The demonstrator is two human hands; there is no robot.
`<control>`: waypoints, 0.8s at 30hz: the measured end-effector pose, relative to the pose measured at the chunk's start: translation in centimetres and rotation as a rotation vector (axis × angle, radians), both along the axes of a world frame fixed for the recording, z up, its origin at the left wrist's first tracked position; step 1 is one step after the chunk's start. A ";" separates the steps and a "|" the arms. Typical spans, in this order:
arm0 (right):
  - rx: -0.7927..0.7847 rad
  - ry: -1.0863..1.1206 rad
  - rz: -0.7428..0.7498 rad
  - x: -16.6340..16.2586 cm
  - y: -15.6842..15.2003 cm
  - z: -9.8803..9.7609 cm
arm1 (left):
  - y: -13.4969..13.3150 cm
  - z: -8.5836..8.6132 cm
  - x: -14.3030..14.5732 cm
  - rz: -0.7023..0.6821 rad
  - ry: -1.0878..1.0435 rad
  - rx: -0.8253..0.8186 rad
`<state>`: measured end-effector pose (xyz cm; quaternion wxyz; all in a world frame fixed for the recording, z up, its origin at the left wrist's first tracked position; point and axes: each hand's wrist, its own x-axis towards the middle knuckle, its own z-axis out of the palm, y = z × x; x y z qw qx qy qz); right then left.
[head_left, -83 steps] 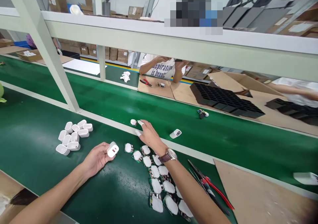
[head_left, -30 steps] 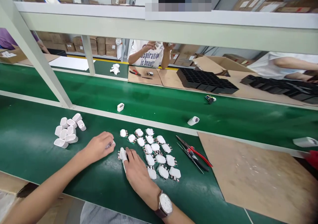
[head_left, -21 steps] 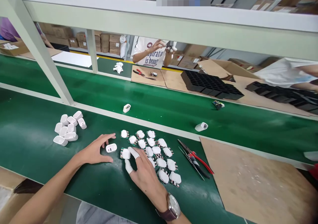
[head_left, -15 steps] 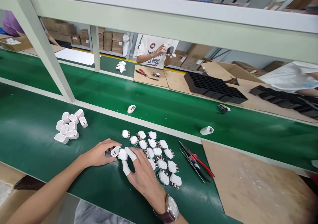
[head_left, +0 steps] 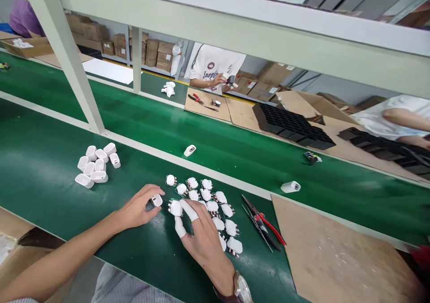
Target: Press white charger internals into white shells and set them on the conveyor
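My left hand (head_left: 139,208) grips a white charger housing (head_left: 156,200) between thumb and fingers, just above or on the green bench; a slot shows in its end. White finger cots cover the thumb and forefinger of my right hand (head_left: 203,235), which pinches a small circuit board (head_left: 175,208) topped with a white pad. A gap separates this board from the housing. Several similar boards (head_left: 212,205) lie in rough rows beside and partly under my right hand. To the left, several white housings (head_left: 100,165) stand in a cluster, most with their open ends up.
Red-handled pliers (head_left: 268,226) and tweezers (head_left: 257,227) lie right of the boards, beside a cardboard sheet (head_left: 336,249). Behind a pale rail, a green conveyor belt (head_left: 235,159) carries housings and a board. A metal frame post (head_left: 80,70) rises left. Co-workers sit opposite, near black trays (head_left: 292,123).
My hands have drawn apart: the board has moved right, away from the housing. Items on the belt have shifted right. The view has turned slightly.
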<state>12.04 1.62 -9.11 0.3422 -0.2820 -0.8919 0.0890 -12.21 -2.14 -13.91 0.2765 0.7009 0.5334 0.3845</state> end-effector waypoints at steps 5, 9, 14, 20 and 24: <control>0.050 -0.027 0.043 -0.5 0.1 -0.6 | 0.0 -0.6 0.4 0.007 0.022 0.047; 0.097 -0.086 0.057 -0.9 0.4 -1.0 | -0.4 -0.3 0.2 -0.053 -0.011 0.041; 0.123 -0.131 0.088 -1.1 0.7 -0.9 | -0.7 0.0 0.2 -0.055 0.051 0.026; 0.100 -0.168 0.103 -1.0 0.9 -1.1 | -0.6 0.3 0.1 -0.078 0.092 0.100; 0.100 -0.189 0.110 -1.1 1.1 -1.1 | -0.6 0.4 0.1 -0.087 0.106 0.129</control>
